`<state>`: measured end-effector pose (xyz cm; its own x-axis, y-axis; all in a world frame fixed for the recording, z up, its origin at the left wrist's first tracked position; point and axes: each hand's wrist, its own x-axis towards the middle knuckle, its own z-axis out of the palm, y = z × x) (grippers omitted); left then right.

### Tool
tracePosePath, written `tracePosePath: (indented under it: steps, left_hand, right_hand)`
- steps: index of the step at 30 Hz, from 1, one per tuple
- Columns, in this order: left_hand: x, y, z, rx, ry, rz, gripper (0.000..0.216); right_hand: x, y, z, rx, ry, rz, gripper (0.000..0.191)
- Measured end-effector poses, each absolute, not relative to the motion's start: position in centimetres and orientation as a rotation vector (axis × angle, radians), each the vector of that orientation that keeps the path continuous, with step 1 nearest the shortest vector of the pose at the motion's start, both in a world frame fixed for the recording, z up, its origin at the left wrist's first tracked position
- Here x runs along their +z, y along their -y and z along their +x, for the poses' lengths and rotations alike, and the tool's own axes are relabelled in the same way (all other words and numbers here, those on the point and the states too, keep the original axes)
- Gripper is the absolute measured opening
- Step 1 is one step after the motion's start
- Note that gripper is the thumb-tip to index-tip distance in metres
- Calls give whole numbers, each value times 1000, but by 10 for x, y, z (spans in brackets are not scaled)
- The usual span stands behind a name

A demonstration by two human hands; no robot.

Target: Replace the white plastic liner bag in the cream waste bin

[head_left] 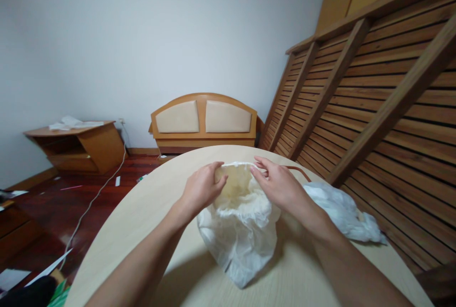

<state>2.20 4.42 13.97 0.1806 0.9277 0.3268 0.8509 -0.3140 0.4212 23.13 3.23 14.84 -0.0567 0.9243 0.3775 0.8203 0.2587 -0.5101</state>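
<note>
A white drawstring bag (242, 231) lies on a round pale wooden table (149, 231), its mouth turned away from me. My left hand (203, 188) grips the left rim of the bag's mouth, fingers curled over it. My right hand (280, 186) pinches the right rim between thumb and fingers. A brown cord (299, 170) runs out from the bag's rim behind my right hand. The mouth is held apart between both hands.
A second crumpled white bag (342, 212) lies on the table at right. Slatted wooden bed frames (374, 103) lean against the right wall. A padded headboard (204, 119) and a low wooden shelf (76, 148) stand by the far wall. A white cable (92, 200) crosses the dark floor.
</note>
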Motion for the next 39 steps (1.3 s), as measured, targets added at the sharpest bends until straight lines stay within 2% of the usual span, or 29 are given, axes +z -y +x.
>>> tracePosePath:
  steps: [8, 15, 19, 22, 27, 30, 35, 39]
  left_hand:
    - [122, -69, 18, 1037, -1493, 1899, 66]
    - [123, -64, 22, 1000, -1316, 1853, 95]
    - [130, -57, 12, 811, -1224, 1959, 124]
    - [129, -57, 7, 777, -1170, 2094, 132]
    - [121, -60, 14, 848, -1291, 2330, 123]
    - [127, -54, 17, 921, -1358, 2501, 111]
    - [153, -36, 8, 792, -1168, 2683, 46]
    - [164, -29, 4, 713, -1122, 2678, 8]
  right_hand:
    - [131, -50, 233, 337, 1907, -1498, 63]
    - [118, -63, 236, 545, 1808, -1402, 68]
    - [121, -59, 235, 590, 1763, -1490, 84]
    - [130, -48, 237, 653, 1859, -1461, 98]
    - [139, -33, 241, 790, 2063, -1475, 132]
    - [137, -31, 241, 812, 2174, -1511, 138]
    - [142, -27, 249, 611, 2203, -1509, 113]
    - [155, -16, 256, 533, 2279, -1448, 84]
